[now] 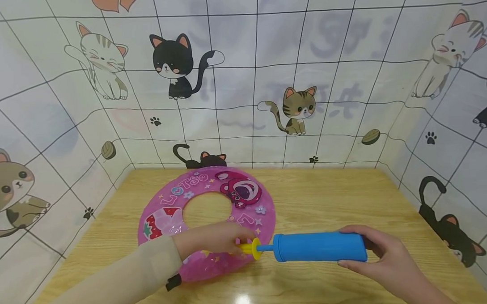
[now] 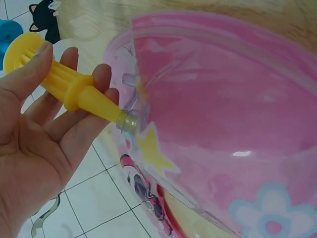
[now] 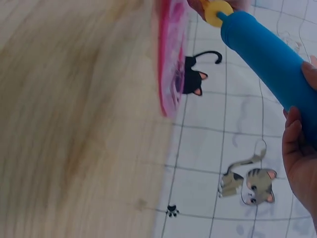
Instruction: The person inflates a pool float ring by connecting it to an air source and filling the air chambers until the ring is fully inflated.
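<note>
A pink inflatable swim ring [image 1: 265,209] with a bear print lies on the wooden table, looking puffed up. My left hand [image 1: 226,240] reaches over its near side and pinches the yellow nozzle end [image 2: 69,84] of a hand pump. In the left wrist view the nozzle's tip sits in the ring's clear valve [image 2: 130,121]. The pump's blue barrel [image 1: 319,247] lies level to the right, joined to the yellow part by a thin blue rod. My right hand [image 1: 386,259] grips the barrel's far end between thumb and fingers.
The wooden table [image 1: 333,198] runs back to a white gridded cloth [image 1: 241,80] printed with cats, which also rises at both sides. A small black tab [image 1: 173,282] pokes out under the ring's near left edge.
</note>
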`<control>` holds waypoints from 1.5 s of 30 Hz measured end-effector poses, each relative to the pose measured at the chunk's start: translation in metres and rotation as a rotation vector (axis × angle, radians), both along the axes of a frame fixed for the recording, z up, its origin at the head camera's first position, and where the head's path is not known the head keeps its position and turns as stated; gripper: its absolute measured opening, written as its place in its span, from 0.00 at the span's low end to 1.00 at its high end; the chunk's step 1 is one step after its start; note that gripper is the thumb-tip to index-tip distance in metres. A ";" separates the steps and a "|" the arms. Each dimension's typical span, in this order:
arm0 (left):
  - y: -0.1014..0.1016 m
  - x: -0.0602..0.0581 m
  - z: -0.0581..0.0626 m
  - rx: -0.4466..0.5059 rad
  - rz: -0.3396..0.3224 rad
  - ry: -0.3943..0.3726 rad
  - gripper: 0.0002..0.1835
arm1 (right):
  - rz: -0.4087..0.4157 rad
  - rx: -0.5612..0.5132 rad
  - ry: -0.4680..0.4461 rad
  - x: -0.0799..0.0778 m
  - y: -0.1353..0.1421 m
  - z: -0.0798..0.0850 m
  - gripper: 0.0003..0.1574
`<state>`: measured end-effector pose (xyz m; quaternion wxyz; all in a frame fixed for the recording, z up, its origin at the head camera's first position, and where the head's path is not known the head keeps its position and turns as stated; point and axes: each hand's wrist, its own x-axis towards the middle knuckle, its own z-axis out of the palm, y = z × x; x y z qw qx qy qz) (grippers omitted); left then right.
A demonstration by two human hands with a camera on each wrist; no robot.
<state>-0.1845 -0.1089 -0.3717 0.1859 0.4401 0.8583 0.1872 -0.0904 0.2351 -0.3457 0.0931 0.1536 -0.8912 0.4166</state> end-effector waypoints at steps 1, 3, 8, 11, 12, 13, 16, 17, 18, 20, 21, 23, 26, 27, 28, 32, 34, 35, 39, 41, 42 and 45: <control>0.001 -0.001 0.000 0.002 -0.004 0.003 0.16 | -0.006 -0.009 -0.008 -0.001 -0.003 -0.002 0.34; 0.002 -0.002 -0.001 0.011 -0.012 0.008 0.16 | -0.018 -0.025 -0.036 -0.002 -0.010 -0.006 0.34; 0.009 -0.003 -0.001 0.031 -0.036 0.031 0.11 | -0.028 -0.064 -0.082 -0.001 -0.025 -0.013 0.34; 0.013 -0.001 0.002 0.037 -0.040 0.043 0.09 | -0.019 -0.054 -0.074 -0.001 -0.026 -0.012 0.33; 0.014 0.000 0.003 0.035 -0.038 0.040 0.09 | -0.012 -0.039 -0.065 -0.002 -0.025 -0.011 0.33; 0.015 0.001 0.003 0.037 -0.040 0.032 0.08 | -0.006 -0.021 -0.061 -0.002 -0.023 -0.009 0.33; 0.015 0.003 0.004 0.038 -0.054 0.021 0.05 | 0.003 0.020 -0.064 -0.002 -0.012 -0.003 0.34; 0.014 0.003 0.004 0.033 -0.056 0.017 0.05 | -0.003 0.035 -0.073 -0.002 -0.008 0.000 0.34; 0.013 0.003 0.003 0.026 -0.053 0.013 0.05 | -0.008 0.047 -0.083 -0.001 -0.004 0.002 0.34; 0.011 0.002 0.002 0.016 -0.037 -0.004 0.05 | -0.027 0.072 -0.083 0.000 0.006 0.006 0.35; 0.009 0.002 0.000 0.012 -0.027 -0.006 0.05 | -0.038 0.085 -0.079 0.001 0.012 0.008 0.35; 0.006 0.000 -0.002 0.007 -0.015 -0.018 0.05 | -0.044 0.113 -0.065 0.003 0.023 0.011 0.36; 0.002 -0.002 -0.004 0.004 -0.016 -0.011 0.05 | -0.046 0.149 -0.012 0.006 0.039 0.013 0.36; 0.001 -0.002 -0.005 0.000 -0.018 0.000 0.06 | -0.051 0.159 -0.006 0.007 0.044 0.014 0.37; 0.000 -0.003 -0.005 -0.005 -0.022 0.006 0.06 | -0.056 0.166 0.008 0.008 0.048 0.014 0.37; -0.007 -0.003 -0.005 -0.018 -0.025 0.020 0.06 | -0.073 0.180 0.068 0.014 0.065 0.016 0.38; -0.009 -0.003 -0.005 -0.013 -0.030 0.012 0.05 | -0.067 0.178 0.107 0.016 0.072 0.016 0.39; -0.010 -0.003 -0.004 -0.008 -0.028 -0.002 0.06 | -0.064 0.181 0.120 0.017 0.075 0.017 0.40; -0.010 -0.003 -0.002 0.011 -0.029 -0.053 0.06 | -0.083 0.208 0.126 0.018 0.084 0.016 0.41; -0.008 -0.003 -0.001 0.015 -0.025 -0.063 0.06 | -0.091 0.214 0.084 0.017 0.082 0.015 0.39; -0.007 -0.003 -0.001 0.016 -0.029 -0.050 0.05 | -0.089 0.208 0.069 0.016 0.079 0.014 0.39; -0.002 -0.003 -0.001 0.022 -0.028 -0.011 0.05 | -0.075 0.161 0.024 0.013 0.066 0.011 0.38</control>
